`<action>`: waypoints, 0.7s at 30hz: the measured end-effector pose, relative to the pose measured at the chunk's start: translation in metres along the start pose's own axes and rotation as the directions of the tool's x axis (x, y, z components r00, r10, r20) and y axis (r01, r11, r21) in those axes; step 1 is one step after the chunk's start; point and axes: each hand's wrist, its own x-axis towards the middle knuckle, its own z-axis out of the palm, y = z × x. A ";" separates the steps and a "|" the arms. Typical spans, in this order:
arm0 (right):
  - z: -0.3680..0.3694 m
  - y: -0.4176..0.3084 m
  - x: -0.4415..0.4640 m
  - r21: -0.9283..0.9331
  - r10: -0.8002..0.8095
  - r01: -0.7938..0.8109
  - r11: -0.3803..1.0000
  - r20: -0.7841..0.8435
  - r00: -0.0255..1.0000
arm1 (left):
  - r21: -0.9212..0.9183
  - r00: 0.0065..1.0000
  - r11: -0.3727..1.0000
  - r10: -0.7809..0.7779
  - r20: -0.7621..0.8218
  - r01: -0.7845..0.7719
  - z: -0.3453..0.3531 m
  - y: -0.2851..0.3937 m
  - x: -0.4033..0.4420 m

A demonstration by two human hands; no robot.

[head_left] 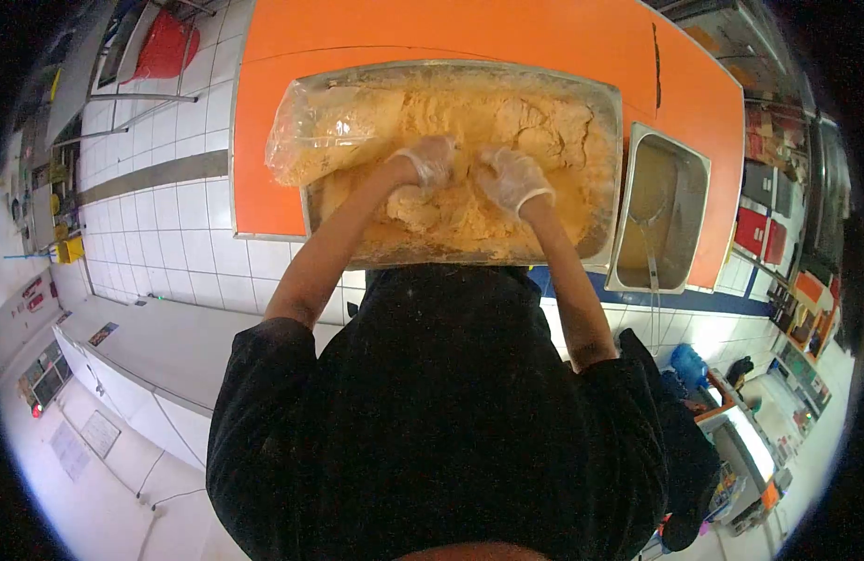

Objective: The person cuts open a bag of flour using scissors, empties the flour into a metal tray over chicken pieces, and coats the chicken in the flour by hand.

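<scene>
A wide metal tray (612, 122) holds a heap of orange-yellow breading flour (544, 122). My left hand (430, 163), in a clear plastic glove, is down in the flour left of the middle, its fingers curled in. My right hand (513, 178), gloved the same way, sits a little to the right with its fingers bent inward. What either hand holds is hidden by the gloves and flour. Lumpy, flour-covered pieces (415, 213) lie just below my left hand. A clear plastic bag (306, 131) rests over the tray's left end.
The tray stands on an orange table (357, 33). Right of it is a smaller metal pan (703, 187) of cloudy liquid, with a wire strainer (649, 224) whose handle sticks out over the near edge. A white chest freezer (161, 346) stands behind on the left. Another person (689, 458) is at lower right.
</scene>
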 end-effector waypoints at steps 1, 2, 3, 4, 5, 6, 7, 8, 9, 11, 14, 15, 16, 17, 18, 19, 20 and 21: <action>-0.001 -0.002 0.000 0.005 -0.004 0.004 1.000 0.005 1.000 | 0.005 0.996 0.996 -0.088 -0.022 0.088 -0.003 -0.010 -0.003; -0.002 -0.003 0.000 0.084 0.065 -0.054 0.995 -0.133 0.989 | 0.007 0.984 0.985 -0.173 -0.045 0.173 -0.017 -0.011 -0.007; -0.005 -0.005 -0.001 0.169 0.145 -0.102 0.980 -0.264 0.954 | 0.006 0.984 0.985 -0.174 -0.042 0.174 -0.035 -0.002 -0.013; -0.012 -0.012 -0.005 0.171 0.147 -0.105 0.980 -0.260 0.954 | 0.072 0.953 0.963 -0.244 -0.177 0.260 -0.056 0.015 -0.024; -0.021 -0.023 -0.012 0.107 0.182 -0.170 0.980 -0.119 0.976 | 0.123 0.901 0.929 -0.298 -0.314 0.350 -0.066 0.027 -0.031; -0.025 -0.030 -0.021 0.034 0.222 -0.223 0.974 0.023 0.975 | 0.120 0.902 0.929 -0.300 -0.311 0.350 -0.061 0.030 -0.035; -0.018 -0.031 -0.031 0.035 0.221 -0.222 0.974 0.028 0.975 | 0.205 0.956 0.955 -0.160 -0.248 0.213 -0.056 0.030 -0.041; -0.006 -0.030 -0.042 -0.068 0.247 -0.239 0.969 0.167 0.955 | 0.279 0.985 0.958 -0.019 -0.172 0.067 -0.050 0.029 -0.046; -0.002 -0.034 -0.051 -0.169 0.281 -0.239 0.956 0.295 0.913 | 0.280 0.985 0.958 -0.020 -0.170 0.068 -0.044 0.028 -0.049; -0.008 -0.043 -0.069 -0.166 0.424 -0.392 0.905 0.253 0.870 | 0.098 0.937 0.932 -0.347 -0.044 0.350 -0.029 0.022 -0.053; 0.003 -0.023 -0.076 -0.180 0.535 -0.507 0.843 0.185 0.824 | -0.049 0.893 0.994 -0.110 -0.436 0.099 0.127 -0.036 -0.050; 0.002 -0.021 -0.077 -0.192 0.507 -0.479 0.857 0.142 0.850 | -0.056 0.894 0.994 -0.113 -0.433 0.099 0.119 -0.027 -0.052; 0.001 -0.021 -0.076 -0.193 0.508 -0.480 0.856 0.134 0.851 | -0.138 0.907 0.980 -0.184 -0.378 0.141 0.108 -0.022 -0.048; -0.011 -0.033 -0.078 -0.191 0.498 -0.465 0.864 0.194 0.845 | -0.219 0.916 0.958 -0.250 -0.313 0.186 0.085 -0.008 -0.047; -0.017 -0.040 -0.080 -0.188 0.486 -0.450 0.873 0.255 0.836 | -0.297 0.920 0.926 -0.310 -0.240 0.234 0.060 0.007 -0.045; -0.015 -0.037 -0.079 -0.192 0.487 -0.451 0.872 0.247 0.838 | -0.367 0.917 0.886 -0.363 -0.167 0.284 0.036 0.018 -0.040; -0.008 -0.031 -0.082 -0.165 0.524 -0.501 0.850 0.164 0.836 | -0.436 0.908 0.834 -0.412 -0.082 0.339 0.021 0.028 -0.038; -0.001 -0.025 -0.083 -0.134 0.556 -0.544 0.828 0.081 0.827 | -0.442 0.906 0.830 -0.415 -0.085 0.339 0.011 0.032 -0.032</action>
